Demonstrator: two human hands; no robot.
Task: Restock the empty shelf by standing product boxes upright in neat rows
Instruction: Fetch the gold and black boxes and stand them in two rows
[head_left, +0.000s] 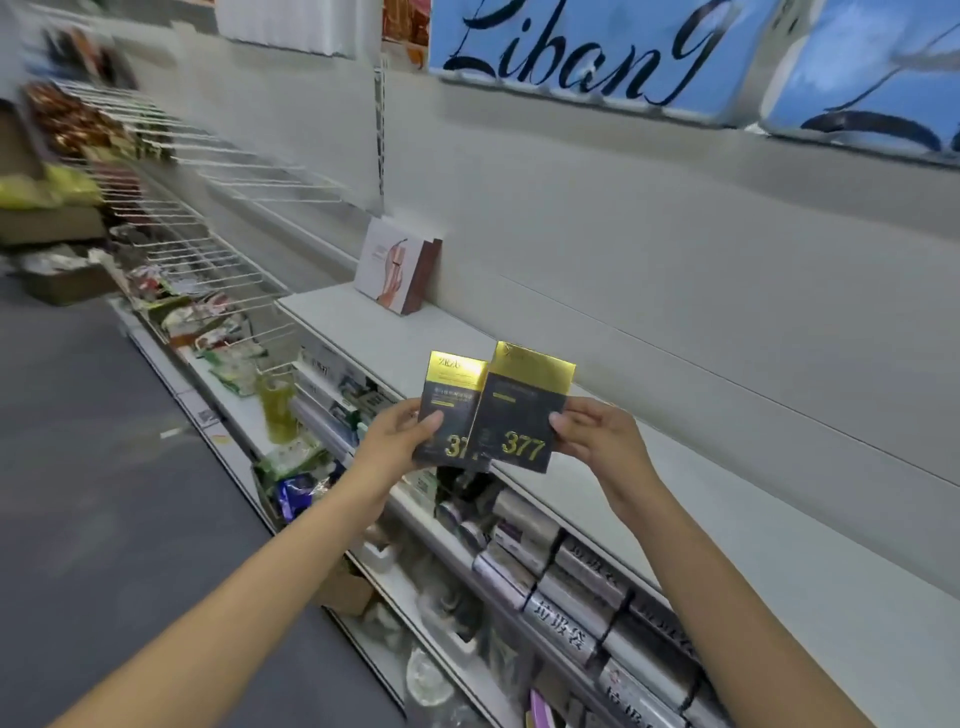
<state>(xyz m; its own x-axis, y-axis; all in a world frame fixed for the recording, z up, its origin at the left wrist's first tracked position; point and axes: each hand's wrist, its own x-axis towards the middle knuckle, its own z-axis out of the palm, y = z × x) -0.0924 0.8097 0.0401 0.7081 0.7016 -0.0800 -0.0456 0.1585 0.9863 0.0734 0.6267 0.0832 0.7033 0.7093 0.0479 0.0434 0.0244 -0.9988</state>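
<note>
Two black and gold boxes marked "377" are held side by side above the front edge of the white shelf (727, 519). My left hand (400, 441) grips the left box (447, 410) at its left edge. My right hand (597, 436) grips the right box (524, 410) at its right edge; this box overlaps the left one. A white and brown box (392, 270) stands upright at the shelf's far end against the back wall.
Below the shelf, a lower tier holds rolls of silver and black packages (571, 571). Wire racks with snack bags (182, 260) run to the left. Blue "Libang" packs (571, 47) sit on the tier above. Grey floor (104, 467) lies on the left.
</note>
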